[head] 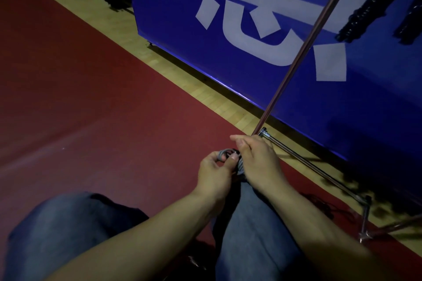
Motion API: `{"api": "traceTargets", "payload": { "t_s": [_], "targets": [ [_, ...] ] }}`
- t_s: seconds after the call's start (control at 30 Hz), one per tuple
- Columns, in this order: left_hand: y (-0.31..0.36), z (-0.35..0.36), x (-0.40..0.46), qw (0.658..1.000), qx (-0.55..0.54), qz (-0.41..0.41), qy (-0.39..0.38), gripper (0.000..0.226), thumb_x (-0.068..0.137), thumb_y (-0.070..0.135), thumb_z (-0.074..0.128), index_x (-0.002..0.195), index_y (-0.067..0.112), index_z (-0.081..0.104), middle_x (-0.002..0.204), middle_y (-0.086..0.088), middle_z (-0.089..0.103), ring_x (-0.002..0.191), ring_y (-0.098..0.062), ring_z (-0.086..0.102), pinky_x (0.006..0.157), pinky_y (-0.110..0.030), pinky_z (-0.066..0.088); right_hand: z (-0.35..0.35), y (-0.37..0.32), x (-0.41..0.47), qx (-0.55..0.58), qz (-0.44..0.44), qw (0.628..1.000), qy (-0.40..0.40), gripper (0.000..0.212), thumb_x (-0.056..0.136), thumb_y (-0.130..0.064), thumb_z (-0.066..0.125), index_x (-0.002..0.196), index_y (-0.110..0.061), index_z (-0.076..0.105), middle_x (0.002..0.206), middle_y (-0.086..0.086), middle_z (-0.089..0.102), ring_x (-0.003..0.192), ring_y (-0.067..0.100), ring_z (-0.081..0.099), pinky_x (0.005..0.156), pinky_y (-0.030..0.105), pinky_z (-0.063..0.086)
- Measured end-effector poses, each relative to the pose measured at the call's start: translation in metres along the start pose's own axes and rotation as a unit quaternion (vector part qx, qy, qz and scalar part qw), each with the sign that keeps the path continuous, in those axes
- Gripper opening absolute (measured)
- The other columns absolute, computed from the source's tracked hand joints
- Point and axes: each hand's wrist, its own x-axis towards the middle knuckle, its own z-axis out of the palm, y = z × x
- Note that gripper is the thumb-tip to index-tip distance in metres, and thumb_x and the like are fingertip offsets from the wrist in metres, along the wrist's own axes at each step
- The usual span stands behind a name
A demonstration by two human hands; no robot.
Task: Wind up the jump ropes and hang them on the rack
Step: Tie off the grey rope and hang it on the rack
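Rope: grey coil, held between both hands above the knees, near the rack foot.
Left hand: fingers curled, one loop pinched by thumb and forefinger.
Right hand: fingers closed round the bundle, forefinger raised.
Risk: loops could spring loose if either pinch is eased before the wrap is tucked.
Cause: stiff cord, small coil, a hold by fingertips only.
Rack risk: the slanted pole could be knocked when the coil is lifted.
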Motion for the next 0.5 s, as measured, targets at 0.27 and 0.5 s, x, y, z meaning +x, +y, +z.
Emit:
{"api": "traceTargets", "payload": {
  "t_s": [0.27,0.5],
  "targets": [
    [0.022,-0.008,0.002,0.989,-0.103,-0.075,-0.081,0.035,0.097,-0.003,0.051,0.067,0.014,0.052,0.078,-0.01,0.069,0.065,-0.017,0.068,0.054,-0.027,0.056,-0.034,-0.008,0.011,0.058,0.008,0.984,-0.17,0.033,0.104,-0.022,0.042,0.133,-0.023,0.057,0.121,-0.007,0.058,0.113,0.002,0.055,0.097,0.021,0.042],
    [0.023,-0.013,0.002,0.978,-0.038,-0.038,-0.202,0.022,0.096,-0.004,0.049,0.088,0.008,0.065,0.096,-0.014,0.072,0.086,-0.023,0.066,0.069,-0.026,0.055,-0.027,0.006,0.02,0.307,0.19,0.92,-0.15,0.023,0.102,-0.012,0.047,0.105,-0.009,0.07,0.088,0.013,0.068,0.074,0.013,0.066,0.063,0.023,0.056]
  ]
}}
